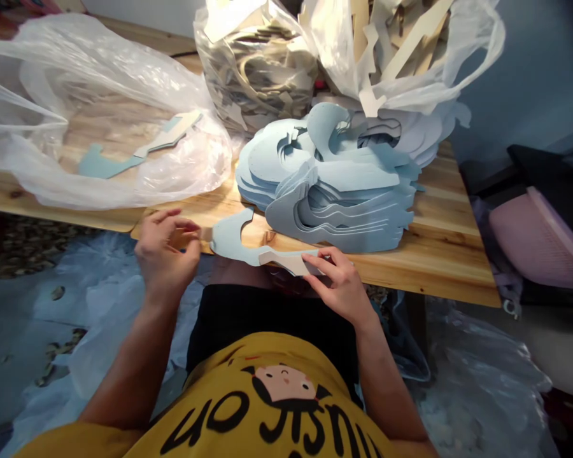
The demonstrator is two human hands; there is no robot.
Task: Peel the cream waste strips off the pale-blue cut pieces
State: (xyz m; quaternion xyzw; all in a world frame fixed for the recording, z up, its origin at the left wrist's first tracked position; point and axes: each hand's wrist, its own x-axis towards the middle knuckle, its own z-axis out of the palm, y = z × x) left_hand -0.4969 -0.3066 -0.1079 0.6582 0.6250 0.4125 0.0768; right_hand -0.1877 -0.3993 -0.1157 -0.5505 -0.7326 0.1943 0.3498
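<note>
A light blue curved cutout (232,236) lies at the table's front edge, with a small white piece (286,261) over its right end. My right hand (337,280) pinches that right end, the white piece and the blue one together. Just left of the cutout is my left hand (168,251), fingers curled and apart, with nothing visible held in them. Behind the cutout rises a stack of similar light blue pieces (348,222). In the open clear plastic bag (181,184) at the left lies another blue piece (106,164) joined with a white one (174,132).
A clear bag of beige scraps (267,76) stands at the back beside another bag of whitish pieces (410,57). Pale pieces (424,137) lie behind the blue stack. The wooden table (439,267) ends at the right, near a pink basket (539,238).
</note>
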